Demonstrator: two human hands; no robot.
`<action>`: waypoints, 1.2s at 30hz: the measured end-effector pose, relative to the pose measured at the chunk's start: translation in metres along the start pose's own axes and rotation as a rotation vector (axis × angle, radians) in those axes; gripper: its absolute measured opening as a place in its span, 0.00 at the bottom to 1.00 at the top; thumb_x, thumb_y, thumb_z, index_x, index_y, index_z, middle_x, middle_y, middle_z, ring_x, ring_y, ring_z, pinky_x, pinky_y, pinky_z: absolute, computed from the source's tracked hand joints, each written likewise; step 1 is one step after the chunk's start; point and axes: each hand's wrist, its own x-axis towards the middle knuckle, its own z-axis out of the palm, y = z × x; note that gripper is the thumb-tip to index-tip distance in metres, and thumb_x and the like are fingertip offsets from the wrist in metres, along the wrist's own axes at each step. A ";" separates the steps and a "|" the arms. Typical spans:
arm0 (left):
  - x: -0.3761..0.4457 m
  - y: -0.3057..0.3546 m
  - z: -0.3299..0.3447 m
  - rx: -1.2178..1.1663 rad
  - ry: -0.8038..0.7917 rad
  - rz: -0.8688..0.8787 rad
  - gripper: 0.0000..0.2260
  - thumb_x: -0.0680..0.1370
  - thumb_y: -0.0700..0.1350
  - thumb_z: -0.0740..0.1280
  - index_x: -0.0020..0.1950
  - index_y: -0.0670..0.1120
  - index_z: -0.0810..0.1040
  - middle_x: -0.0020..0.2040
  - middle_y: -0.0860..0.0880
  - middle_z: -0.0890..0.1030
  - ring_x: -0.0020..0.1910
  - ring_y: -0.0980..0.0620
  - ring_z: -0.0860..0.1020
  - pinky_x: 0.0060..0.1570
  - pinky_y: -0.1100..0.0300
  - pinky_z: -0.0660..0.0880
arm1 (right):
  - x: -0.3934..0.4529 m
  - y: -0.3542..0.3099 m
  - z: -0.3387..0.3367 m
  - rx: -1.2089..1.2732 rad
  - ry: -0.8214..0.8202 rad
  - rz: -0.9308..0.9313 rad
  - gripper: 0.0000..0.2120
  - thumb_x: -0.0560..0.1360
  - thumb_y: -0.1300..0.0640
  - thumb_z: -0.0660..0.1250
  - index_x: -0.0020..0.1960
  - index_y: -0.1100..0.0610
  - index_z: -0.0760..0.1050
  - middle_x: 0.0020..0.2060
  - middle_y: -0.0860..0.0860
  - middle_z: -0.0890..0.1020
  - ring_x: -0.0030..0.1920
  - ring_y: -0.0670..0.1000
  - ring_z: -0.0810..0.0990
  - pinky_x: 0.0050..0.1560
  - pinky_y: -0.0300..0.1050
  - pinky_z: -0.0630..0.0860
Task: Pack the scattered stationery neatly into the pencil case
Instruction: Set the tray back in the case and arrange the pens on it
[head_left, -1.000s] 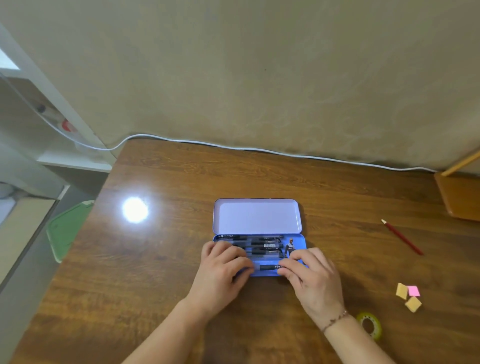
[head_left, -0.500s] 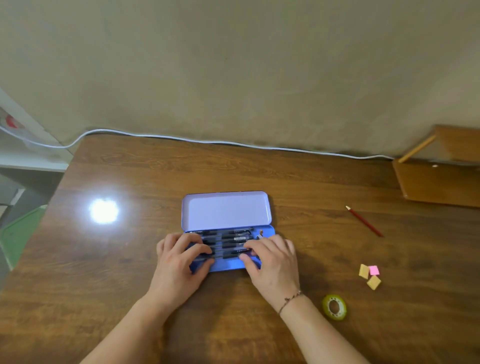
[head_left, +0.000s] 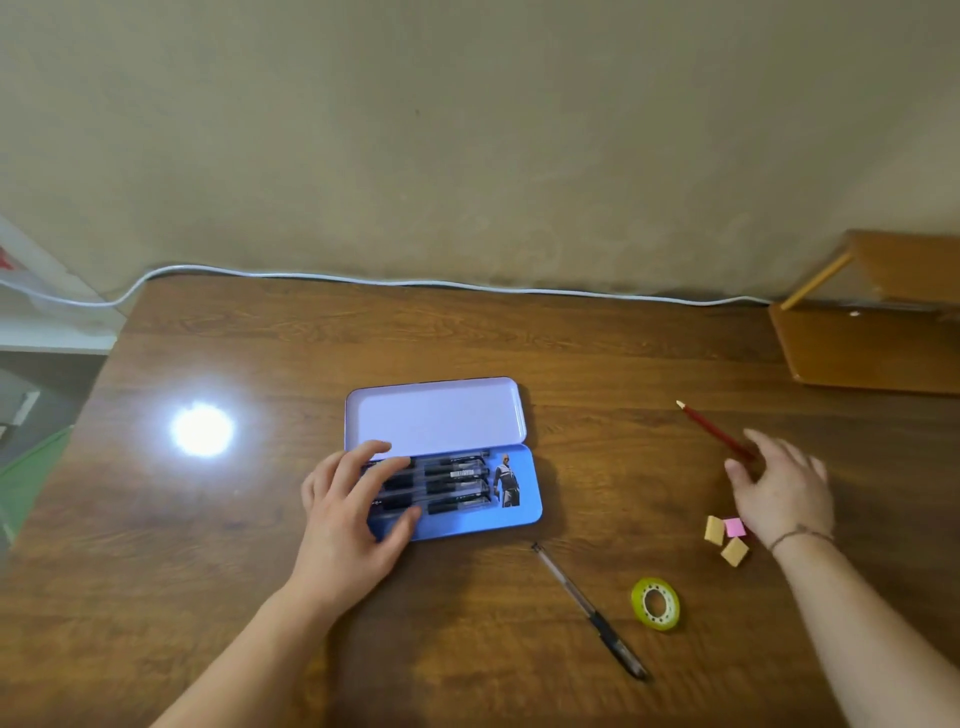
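Note:
A blue tin pencil case (head_left: 527, 512) lies open mid-table, lid (head_left: 436, 415) flat behind it, several black pens (head_left: 457, 486) lined up inside. My left hand (head_left: 353, 512) rests flat on the case's left end, fingers spread over the pens. My right hand (head_left: 779, 488) hovers open at the right, fingers over the lower end of a red pencil (head_left: 709, 428). Three small erasers, two tan and one pink (head_left: 727, 538), lie just below that hand. A black pen (head_left: 589, 610) and a green tape roll (head_left: 655, 604) lie in front of the case.
A white cable (head_left: 415, 283) runs along the table's back edge by the wall. A wooden stand (head_left: 872, 343) sits at the back right. The table's left edge (head_left: 78, 415) drops to the floor. A lamp glare (head_left: 201, 428) shows left of the case.
My right hand left the case and swung right to the red pencil. My left hand stays on the case. The view shifted right, revealing a loose black pen.

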 end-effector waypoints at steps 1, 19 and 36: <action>0.002 0.000 0.000 0.002 -0.011 -0.019 0.20 0.71 0.56 0.66 0.62 0.53 0.76 0.66 0.53 0.72 0.65 0.47 0.68 0.64 0.48 0.62 | 0.005 -0.001 0.001 -0.006 -0.006 0.015 0.20 0.76 0.49 0.64 0.67 0.51 0.72 0.66 0.53 0.73 0.67 0.60 0.67 0.60 0.57 0.72; 0.009 -0.024 -0.006 -0.178 0.044 -0.137 0.16 0.80 0.50 0.59 0.65 0.48 0.75 0.65 0.56 0.74 0.66 0.57 0.69 0.67 0.51 0.67 | -0.154 -0.153 0.068 0.284 0.181 -0.769 0.04 0.71 0.55 0.69 0.45 0.48 0.80 0.44 0.44 0.79 0.49 0.52 0.74 0.46 0.49 0.72; -0.009 -0.012 0.007 0.276 -0.240 0.011 0.25 0.82 0.55 0.50 0.78 0.48 0.60 0.79 0.53 0.57 0.79 0.51 0.49 0.75 0.45 0.46 | -0.166 -0.182 0.082 0.021 -0.031 -0.638 0.34 0.78 0.36 0.48 0.76 0.57 0.59 0.75 0.52 0.61 0.76 0.53 0.55 0.72 0.60 0.49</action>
